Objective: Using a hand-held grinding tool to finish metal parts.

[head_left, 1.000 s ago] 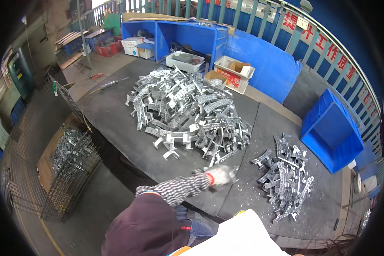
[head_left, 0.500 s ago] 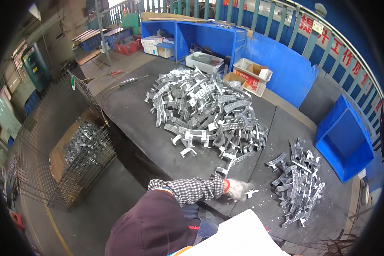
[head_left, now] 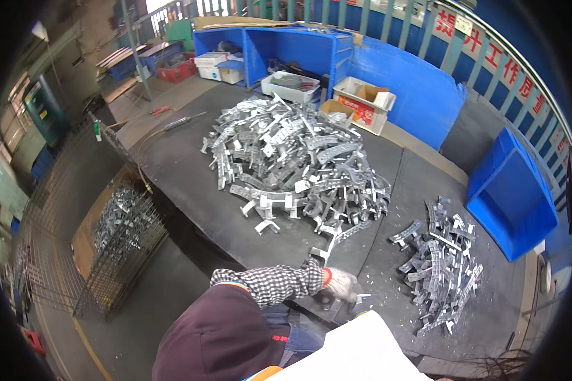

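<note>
The dark tabletop (head_left: 184,184) fills the middle, a seam running across it. Along its far side stands a pale green slatted fence (head_left: 388,22); behind the slats, a long banner (head_left: 473,41) carries large red characters, the boldest writing in view. To the left is a wire cage (head_left: 121,273) with metal parts inside. The large pile of silvery brackets (head_left: 292,159) covers much of the tabletop left of the seam. In the foreground, a maroon garment (head_left: 222,336) shows small red lettering near its edge. A blue shelf unit (head_left: 343,51) sits at the back, and a blue bin (head_left: 511,197) lies tipped on its side at the right. The smaller pile of brackets (head_left: 442,270) rests right of the seam, near the bin. Below the shelf unit, a white carton (head_left: 362,113) bears a red printed panel, its print too small to read. The gloved left hand (head_left: 342,284), fingers curled downward, is near the seam, between the piles. A bright bracket end (head_left: 362,297) shows just beside its fingertips; blur hides whether that grip is closed on it. The right hand's grip I cannot tell.
</note>
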The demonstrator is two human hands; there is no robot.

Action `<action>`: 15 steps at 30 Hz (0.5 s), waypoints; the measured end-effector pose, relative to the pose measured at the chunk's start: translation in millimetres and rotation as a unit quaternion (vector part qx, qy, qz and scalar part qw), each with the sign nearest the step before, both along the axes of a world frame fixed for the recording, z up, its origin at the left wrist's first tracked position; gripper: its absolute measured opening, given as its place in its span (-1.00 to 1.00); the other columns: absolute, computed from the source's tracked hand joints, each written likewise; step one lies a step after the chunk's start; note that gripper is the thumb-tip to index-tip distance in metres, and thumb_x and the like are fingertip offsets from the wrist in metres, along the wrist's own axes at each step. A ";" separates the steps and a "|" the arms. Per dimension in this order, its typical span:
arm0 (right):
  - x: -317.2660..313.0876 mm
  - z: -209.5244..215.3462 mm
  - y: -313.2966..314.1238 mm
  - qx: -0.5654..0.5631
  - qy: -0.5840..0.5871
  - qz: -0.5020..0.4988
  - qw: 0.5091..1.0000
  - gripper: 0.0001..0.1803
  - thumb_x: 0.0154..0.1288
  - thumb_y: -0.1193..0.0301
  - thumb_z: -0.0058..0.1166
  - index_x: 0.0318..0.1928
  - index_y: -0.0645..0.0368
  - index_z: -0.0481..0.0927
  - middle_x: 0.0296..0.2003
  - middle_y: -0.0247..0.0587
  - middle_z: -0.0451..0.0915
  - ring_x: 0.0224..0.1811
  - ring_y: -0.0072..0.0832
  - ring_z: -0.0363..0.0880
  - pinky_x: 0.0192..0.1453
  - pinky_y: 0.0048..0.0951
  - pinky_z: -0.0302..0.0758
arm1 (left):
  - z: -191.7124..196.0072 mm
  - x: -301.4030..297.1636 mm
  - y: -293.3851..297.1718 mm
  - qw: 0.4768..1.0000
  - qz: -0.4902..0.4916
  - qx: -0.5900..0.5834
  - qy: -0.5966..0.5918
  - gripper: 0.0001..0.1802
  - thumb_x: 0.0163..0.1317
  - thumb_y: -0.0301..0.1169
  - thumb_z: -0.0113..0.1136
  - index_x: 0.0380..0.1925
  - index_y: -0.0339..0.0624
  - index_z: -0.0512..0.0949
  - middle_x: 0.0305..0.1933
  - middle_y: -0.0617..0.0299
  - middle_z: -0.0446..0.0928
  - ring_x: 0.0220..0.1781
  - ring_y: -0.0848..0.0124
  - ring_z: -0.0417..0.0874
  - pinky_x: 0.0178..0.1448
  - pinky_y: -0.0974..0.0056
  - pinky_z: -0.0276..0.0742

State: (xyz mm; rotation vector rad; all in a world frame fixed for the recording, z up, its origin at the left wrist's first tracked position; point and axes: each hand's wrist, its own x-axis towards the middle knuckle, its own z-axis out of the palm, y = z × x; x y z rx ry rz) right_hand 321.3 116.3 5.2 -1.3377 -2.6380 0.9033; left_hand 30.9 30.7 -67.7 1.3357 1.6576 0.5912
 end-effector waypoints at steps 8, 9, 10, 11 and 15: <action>-17.9 8.9 -23.2 0.045 -0.114 0.015 0.992 -0.68 0.01 0.09 0.41 -0.36 0.04 0.77 -0.41 -0.12 0.73 -0.29 -0.14 0.74 -0.15 -0.18 0.65 | 64.2 -1.3 -21.7 0.996 -0.026 -0.069 -0.040 -0.45 0.41 -0.07 -0.01 0.30 -0.05 0.53 0.07 -0.03 0.68 0.04 0.04 0.70 0.25 0.06 0.56; -14.6 9.1 -25.9 0.056 -0.120 0.033 0.991 -0.72 0.02 0.11 0.37 -0.40 0.03 0.75 -0.44 -0.14 0.71 -0.31 -0.11 0.72 -0.17 -0.16 0.64 | 71.0 -0.4 -20.6 0.994 -0.042 -0.091 -0.032 -0.43 0.43 -0.07 -0.02 0.36 0.01 0.49 0.11 -0.04 0.66 0.00 0.08 0.74 0.16 0.07 0.69; -14.3 11.5 -26.5 0.048 -0.127 0.024 0.990 -0.72 0.02 0.11 0.37 -0.40 0.03 0.75 -0.44 -0.14 0.71 -0.31 -0.11 0.72 -0.17 -0.16 0.64 | 68.0 -0.3 -20.1 0.993 -0.053 -0.097 -0.038 -0.43 0.43 -0.07 -0.02 0.36 0.01 0.49 0.11 -0.04 0.66 0.00 0.08 0.74 0.16 0.07 0.69; -17.9 16.4 -25.4 0.049 -0.103 0.045 0.992 -0.74 0.05 0.13 0.35 -0.39 0.02 0.75 -0.44 -0.16 0.70 -0.32 -0.14 0.72 -0.19 -0.17 0.63 | 62.1 -1.7 -19.9 0.994 -0.036 -0.085 -0.065 -0.44 0.43 -0.07 -0.03 0.36 0.03 0.50 0.12 -0.05 0.66 -0.06 0.10 0.77 0.03 0.09 0.75; -35.8 42.8 -24.4 0.034 -0.041 0.124 0.991 -0.84 0.17 0.20 0.29 -0.35 -0.04 0.77 -0.44 -0.23 0.68 -0.35 -0.25 0.70 -0.25 -0.21 0.60 | -29.7 -21.9 -23.1 0.961 -0.089 0.258 0.034 -0.44 0.51 0.01 -0.05 0.34 0.00 0.54 0.11 -0.07 0.67 -0.03 0.14 0.78 0.03 0.15 0.76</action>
